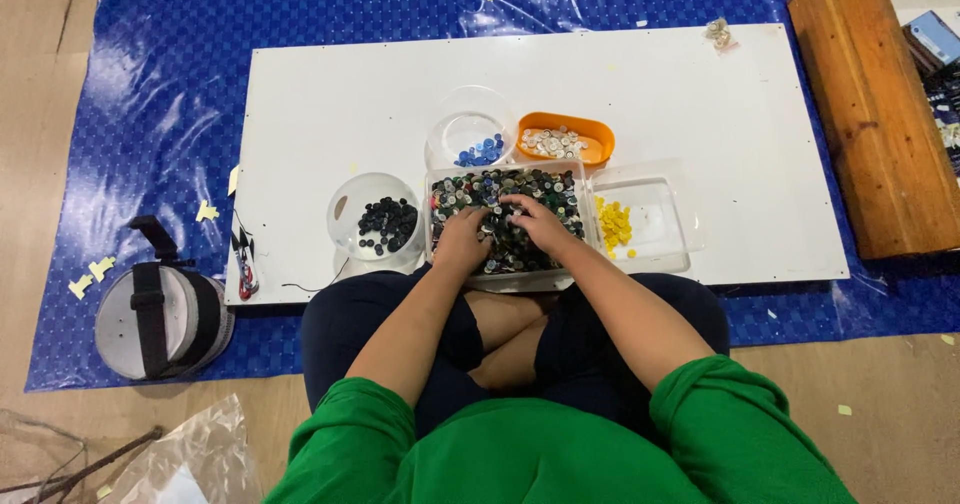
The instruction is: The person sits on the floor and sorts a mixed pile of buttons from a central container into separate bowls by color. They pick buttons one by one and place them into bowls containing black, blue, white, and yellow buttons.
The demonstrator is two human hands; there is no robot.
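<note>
A clear square tub [438,256] full of mixed dark buttons [540,189] stands on a white board [330,104] in front of my crossed legs. Both hands are down in the tub. My left hand [462,239] rests on the buttons at the tub's left side, fingers curled into them. My right hand [537,222] lies in the middle of the pile, fingers spread over the buttons. Whether either hand pinches a button is hidden.
Around the tub stand a round clear bowl of black buttons [385,224], a round clear bowl of blue buttons [480,151], an orange oval dish of whitish buttons [556,143] and a clear tray of yellow buttons [614,226]. A grey round case [160,319] sits on the blue tarp; a wooden bench [870,104] stands to the right.
</note>
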